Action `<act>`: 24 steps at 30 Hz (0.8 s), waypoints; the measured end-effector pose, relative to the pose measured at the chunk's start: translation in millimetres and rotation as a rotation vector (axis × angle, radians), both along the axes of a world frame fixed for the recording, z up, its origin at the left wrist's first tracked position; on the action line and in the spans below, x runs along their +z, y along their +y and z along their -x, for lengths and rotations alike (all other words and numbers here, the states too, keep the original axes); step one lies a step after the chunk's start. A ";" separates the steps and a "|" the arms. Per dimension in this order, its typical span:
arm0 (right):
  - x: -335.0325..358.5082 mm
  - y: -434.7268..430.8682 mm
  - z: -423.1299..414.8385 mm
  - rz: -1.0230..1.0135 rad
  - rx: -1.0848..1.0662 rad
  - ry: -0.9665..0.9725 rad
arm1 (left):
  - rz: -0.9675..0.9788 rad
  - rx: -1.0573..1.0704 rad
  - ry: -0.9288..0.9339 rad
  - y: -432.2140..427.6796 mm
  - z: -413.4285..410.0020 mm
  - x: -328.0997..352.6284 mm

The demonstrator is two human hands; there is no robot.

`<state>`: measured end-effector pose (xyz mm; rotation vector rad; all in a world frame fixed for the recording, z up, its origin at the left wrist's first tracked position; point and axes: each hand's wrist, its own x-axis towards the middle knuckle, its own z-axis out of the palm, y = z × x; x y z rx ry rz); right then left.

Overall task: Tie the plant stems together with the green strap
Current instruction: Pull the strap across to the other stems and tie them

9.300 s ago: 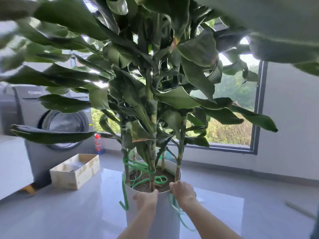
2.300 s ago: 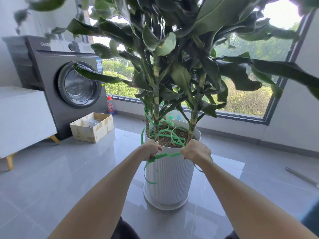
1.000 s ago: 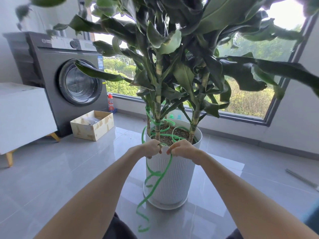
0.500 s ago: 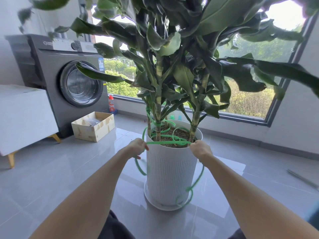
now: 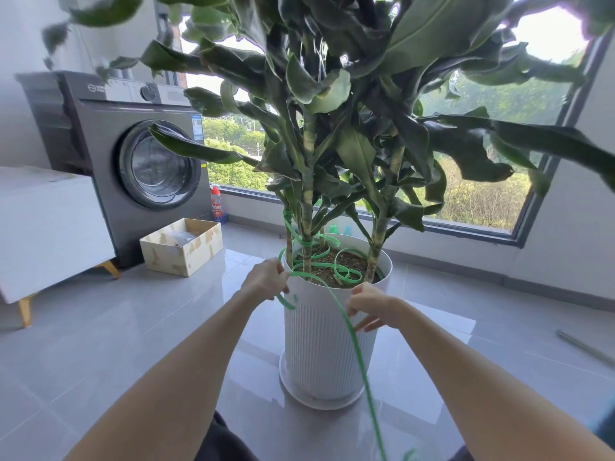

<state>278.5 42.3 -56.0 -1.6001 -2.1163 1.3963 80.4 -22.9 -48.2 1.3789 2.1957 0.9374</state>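
Half a second on, the right hand (image 5: pixel 371 306) has dropped from the rim to the upper right front of the tall white ribbed plastic pot (image 5: pixel 316 357), and the flat green plastic strap (image 5: pixel 353 337), earlier stretched level between both hands, now slants down across the pot. Seen from the head camera, the left hand (image 5: pixel 266 279) sits at the left of the rim with its fingers curled round the strap. From there the strap runs diagonally past the right hand's fingertips and on out of the bottom of the frame. The right hand's fingers are loosely spread beside the strap; whether they pinch it cannot be told. Farther up, the strap is wound round the banded green-and-yellow plant stems (image 5: pixel 307 224) on the left side of the pot, and spare loops lie on the brown soil (image 5: pixel 349 261) between them and the right-hand stem. The pot stands in a round white saucer (image 5: pixel 319 400) on the glossy grey tiled floor (image 5: pixel 100 344). Behind, at left, a dark grey front-loading washing machine (image 5: pixel 109 154) stands beside a white cabinet on wooden legs (image 5: pixel 50 227). An open pale wooden box (image 5: pixel 186 257) sits just in front of the machine, and a small red bottle (image 5: pixel 217 205) stands by the black-framed window (image 5: pixel 529 224).
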 end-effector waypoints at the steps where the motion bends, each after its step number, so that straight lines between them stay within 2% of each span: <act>1: 2.2 -2.3 4.1 0.063 -0.003 0.061 | -0.009 -0.019 0.013 1.1 -3.2 1.1; 4: 7.1 -7.9 13.7 0.251 -0.051 0.246 | -0.025 -0.056 0.045 4.0 -10.7 3.3; 7: 10.2 -9.9 17.8 0.311 -0.083 0.335 | -0.017 -0.077 0.051 4.8 -14.8 3.9; 16: 5.4 3.3 21.6 0.108 -0.431 0.484 | 0.002 0.033 0.052 4.4 -0.5 0.9; 24: 1.9 11.8 18.6 -0.054 -0.568 0.444 | -0.051 0.209 0.074 -1.6 10.9 5.6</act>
